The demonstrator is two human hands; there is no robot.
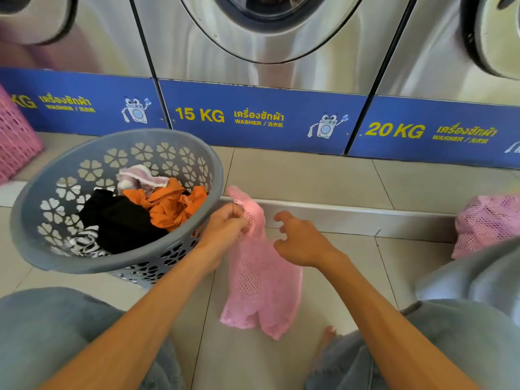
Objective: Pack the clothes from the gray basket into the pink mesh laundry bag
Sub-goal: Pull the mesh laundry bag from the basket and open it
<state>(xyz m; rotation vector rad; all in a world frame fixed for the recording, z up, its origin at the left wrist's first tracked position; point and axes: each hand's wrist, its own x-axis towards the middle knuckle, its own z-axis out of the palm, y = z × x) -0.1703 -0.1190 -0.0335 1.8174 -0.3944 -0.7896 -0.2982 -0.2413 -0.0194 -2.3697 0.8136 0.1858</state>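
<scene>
Left hand (228, 220) pinching pink mesh laundry bag (260, 277) top; right hand (299, 240) hovering, fingers loosely spread, empty. Opening bag comes next; gray basket (197, 153) still full.

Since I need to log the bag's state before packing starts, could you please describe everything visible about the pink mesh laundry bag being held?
The pink mesh laundry bag is a soft, open-weave net fabric, limp and flat, apparently empty. It hangs from its bunched top, which the left hand pinches just right of the gray basket. Its lower end droops toward the tiled floor; contact there cannot be told. The right hand hovers beside it, fingers loosely spread, not gripping.
</scene>
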